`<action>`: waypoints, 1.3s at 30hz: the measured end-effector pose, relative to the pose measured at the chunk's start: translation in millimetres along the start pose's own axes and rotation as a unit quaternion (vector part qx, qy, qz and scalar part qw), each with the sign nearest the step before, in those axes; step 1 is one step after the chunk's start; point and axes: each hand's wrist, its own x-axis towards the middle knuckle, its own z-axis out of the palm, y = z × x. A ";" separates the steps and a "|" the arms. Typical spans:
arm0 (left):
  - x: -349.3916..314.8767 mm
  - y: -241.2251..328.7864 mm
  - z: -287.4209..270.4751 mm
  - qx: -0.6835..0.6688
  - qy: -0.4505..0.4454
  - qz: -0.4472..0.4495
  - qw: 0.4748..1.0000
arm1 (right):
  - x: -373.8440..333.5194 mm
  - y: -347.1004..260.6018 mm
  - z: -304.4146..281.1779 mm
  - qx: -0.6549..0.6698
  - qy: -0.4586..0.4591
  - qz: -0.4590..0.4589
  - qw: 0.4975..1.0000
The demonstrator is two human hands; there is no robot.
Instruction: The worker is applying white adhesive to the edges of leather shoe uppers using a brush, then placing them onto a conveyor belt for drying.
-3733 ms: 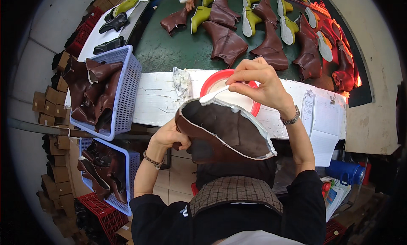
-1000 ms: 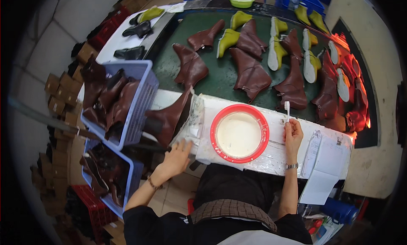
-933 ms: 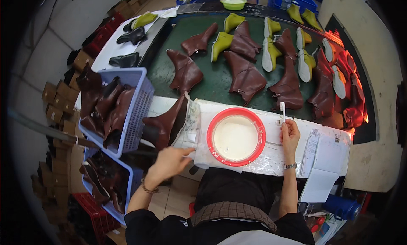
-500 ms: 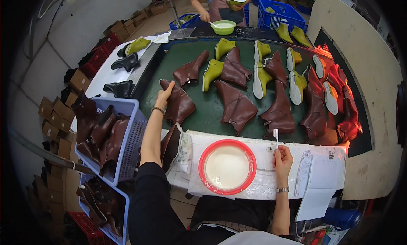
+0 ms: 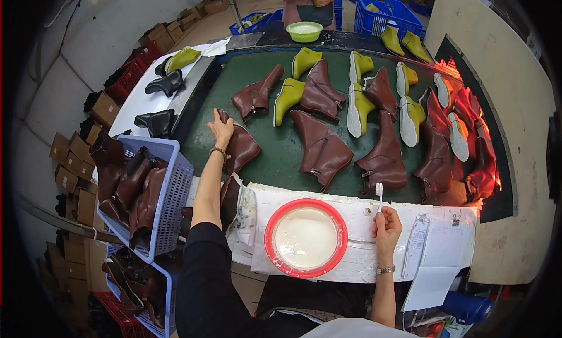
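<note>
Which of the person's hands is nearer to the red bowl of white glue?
Right. The right hand, holding a small brush, sits just beside the red bowl. The left hand is stretched far forward onto a brown boot.
</note>
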 end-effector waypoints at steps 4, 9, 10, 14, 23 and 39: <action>5.2 -0.9 -25.6 0.004 -0.018 0.045 0.999 | -0.6 1.0 3.2 0.020 -0.020 0.003 1.000; -55.2 86.6 -63.9 0.004 -0.040 0.279 0.959 | -1.7 6.0 -6.7 0.000 0.001 0.002 1.000; -67.9 104.8 -86.6 0.005 -0.043 0.278 0.960 | -1.5 6.8 -7.6 0.000 0.008 0.000 1.000; -67.2 94.9 -137.0 -0.077 -0.108 0.238 0.962 | 2.2 3.9 0.2 -0.003 -0.017 -0.014 1.000; 4.2 -3.4 -56.2 -0.243 -0.173 -0.213 0.930 | -1.6 7.8 3.0 -0.017 -0.016 -0.025 0.999; 8.6 13.1 3.4 -0.055 -0.067 0.036 0.996 | 1.3 2.9 3.1 -0.011 0.001 0.008 1.000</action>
